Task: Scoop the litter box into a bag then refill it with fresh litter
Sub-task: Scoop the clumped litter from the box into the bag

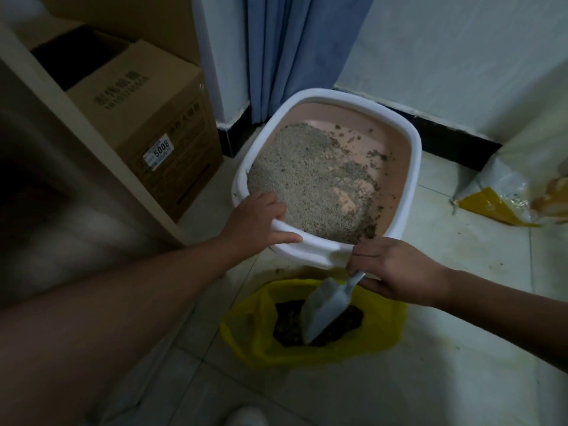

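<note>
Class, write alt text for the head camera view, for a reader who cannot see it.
A person's left hand grips the near rim of a tilted white and pink litter box of grey litter, while the right hand holds a pale scoop over a yellow bag of dark waste on the tiled floor. A cardboard box stands left.

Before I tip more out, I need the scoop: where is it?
In the head view, the scoop is low and centre-right, its handle held by the right hand, blade down in the yellow bag below the litter box.
</note>
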A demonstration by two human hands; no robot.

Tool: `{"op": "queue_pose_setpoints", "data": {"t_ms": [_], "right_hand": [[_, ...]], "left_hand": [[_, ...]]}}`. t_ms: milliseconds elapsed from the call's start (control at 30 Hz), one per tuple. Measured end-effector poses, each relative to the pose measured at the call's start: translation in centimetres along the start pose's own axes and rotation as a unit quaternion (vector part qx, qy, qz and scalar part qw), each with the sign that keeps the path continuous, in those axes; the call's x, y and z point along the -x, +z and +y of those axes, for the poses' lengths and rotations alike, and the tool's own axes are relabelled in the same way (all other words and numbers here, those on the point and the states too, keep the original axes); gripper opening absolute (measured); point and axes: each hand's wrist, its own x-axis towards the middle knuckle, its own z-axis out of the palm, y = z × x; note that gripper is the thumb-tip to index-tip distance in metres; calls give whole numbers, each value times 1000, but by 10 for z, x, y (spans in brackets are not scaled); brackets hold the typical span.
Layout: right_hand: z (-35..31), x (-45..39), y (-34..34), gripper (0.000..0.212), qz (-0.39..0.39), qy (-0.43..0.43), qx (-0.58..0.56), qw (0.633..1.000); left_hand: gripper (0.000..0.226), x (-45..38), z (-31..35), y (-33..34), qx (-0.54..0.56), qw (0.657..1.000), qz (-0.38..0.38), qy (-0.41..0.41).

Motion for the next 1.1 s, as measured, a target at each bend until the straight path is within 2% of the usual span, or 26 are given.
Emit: {"op": "queue_pose_setpoints", "data": {"t_ms": [133,267,367,467,533,600,667,833,1100], "right_hand": [[2,4,-4,8,-13,51,-8,999],[5,6,-16,21,-14,145,-56,988],[16,6,-27,29,27,197,-84,976],[37,3,-43,31,61,249,-65,964],[55,-4,-54,33,55,294,-34,954],[77,-16,-63,36,25,337,15,941],[96,-34,-71,35,-36,368,80,926],[126,-79,-75,28,-177,416,214,866],[134,-106,-62,26,-212,415,259,846]], "left_hand": [[55,0,0,1,-6,1000,3,3],[56,-1,-2,3,-12,1000,7,6],[50,-1,-2,3,-9,1000,8,7],[51,0,-3,3,-5,1000,9,1],[51,1,-3,4,-6,1000,18,5],[51,1,-3,4,-2,1000,21,5],[50,2,-2,4,-3,1000,24,6],[52,2,-3,5,-15,999,30,16],[53,2,-5,7,-4,999,37,14]]}}
